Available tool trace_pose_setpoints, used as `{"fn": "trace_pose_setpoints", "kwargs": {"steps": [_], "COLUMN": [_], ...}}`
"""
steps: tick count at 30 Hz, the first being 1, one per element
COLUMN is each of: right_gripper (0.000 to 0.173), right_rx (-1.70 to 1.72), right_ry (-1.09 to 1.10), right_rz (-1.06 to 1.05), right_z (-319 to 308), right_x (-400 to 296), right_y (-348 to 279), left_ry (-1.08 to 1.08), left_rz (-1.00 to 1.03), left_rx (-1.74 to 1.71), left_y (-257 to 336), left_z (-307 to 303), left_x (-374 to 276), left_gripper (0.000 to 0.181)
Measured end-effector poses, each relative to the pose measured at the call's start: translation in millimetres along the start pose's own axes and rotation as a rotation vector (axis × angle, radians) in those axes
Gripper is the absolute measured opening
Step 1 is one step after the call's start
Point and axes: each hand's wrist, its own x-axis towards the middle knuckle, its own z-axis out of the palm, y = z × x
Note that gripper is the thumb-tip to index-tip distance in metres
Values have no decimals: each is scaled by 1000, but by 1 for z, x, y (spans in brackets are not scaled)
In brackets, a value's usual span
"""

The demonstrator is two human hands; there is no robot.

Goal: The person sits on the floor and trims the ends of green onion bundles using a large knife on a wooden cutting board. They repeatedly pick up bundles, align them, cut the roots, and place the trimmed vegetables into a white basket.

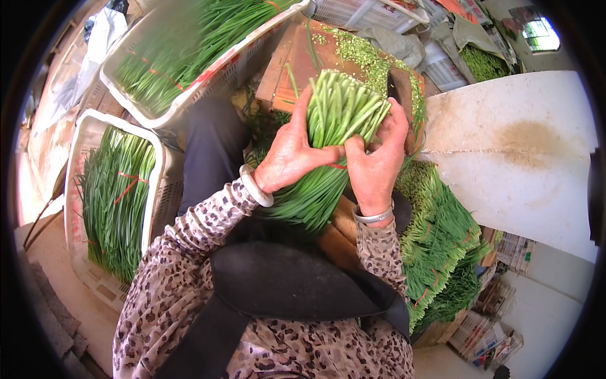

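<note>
Both of my hands hold one thick bunch of green garlic chives, pale cut stem ends pointing away from me and dark leaves hanging towards my lap. A red band shows around it under my thumbs. My left hand grips the bunch's left side. My right hand wraps its right side, fingers up near the stem ends. Just beyond the bunch lies a wooden chopping board strewn with chopped stem bits. A dark knife blade stands partly hidden behind my right fingers.
Two white plastic crates with banded chives stand at the left, one at the far left, one above it. Tied bundles of greens are piled at my right, below a white panel. More crates and a sack of green bits lie beyond.
</note>
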Motion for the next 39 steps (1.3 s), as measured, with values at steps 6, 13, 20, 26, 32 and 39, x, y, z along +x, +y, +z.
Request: {"fn": "trace_pose_setpoints", "kwargs": {"steps": [6, 13, 20, 26, 32, 39], "right_gripper": [72, 79, 71, 58, 37, 18], "right_rx": [56, 214, 210, -758, -814, -774], "right_ry": [27, -54, -13, -116, -215, -322], "right_rz": [56, 112, 197, -466, -555, -494], "right_z": [1, -14, -23, -33, -53, -62], "right_x": [-2, -7, 3, 22, 41, 48], "right_y": [2, 15, 9, -3, 5, 0], "left_ry": [64, 62, 56, 44, 33, 6], "left_rz": [-174, -199, -241, -277, -280, -305], "left_rx": [-582, -634, -747, -717, -720, -698], "left_y": [-14, -17, -15, -14, -16, -12], "left_z": [3, 3, 9, 10, 9, 10], "left_x": [5, 9, 9, 11, 9, 9], "left_gripper": [81, 72, 70, 70, 71, 71]}}
